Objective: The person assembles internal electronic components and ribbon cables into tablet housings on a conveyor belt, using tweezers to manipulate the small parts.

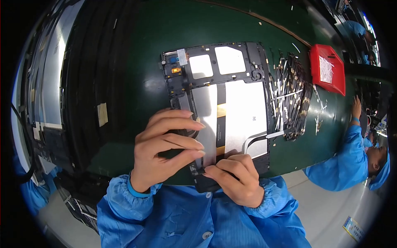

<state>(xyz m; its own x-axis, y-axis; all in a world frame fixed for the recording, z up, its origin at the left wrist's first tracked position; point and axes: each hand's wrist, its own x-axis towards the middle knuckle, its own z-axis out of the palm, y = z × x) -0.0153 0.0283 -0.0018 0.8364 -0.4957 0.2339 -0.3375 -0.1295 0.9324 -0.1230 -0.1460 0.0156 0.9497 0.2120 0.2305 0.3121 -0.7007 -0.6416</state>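
Observation:
A tablet-like device housing (221, 124) lies before me, with a black frame, silver panels and a dark central strip with gold bands. My left hand (165, 144) rests over its left edge, fingers bent, thumb and forefinger tips close together; what lies between them I cannot make out. At the near edge, my right hand (235, 177) pinches a small black part (200, 170) between thumb and forefinger. A bent black-and-white strip (256, 138) runs up from beside the right-hand fingers across the panel's right edge; whether the hand holds it is hidden.
A pile of thin dark strips (291, 95) lies right of the housing. Beyond it stands a red tray (340, 78) with white slips inside. Dark stacked panels (95, 82) line the left side. A co-worker in a blue sleeve (337, 159) sits at the right.

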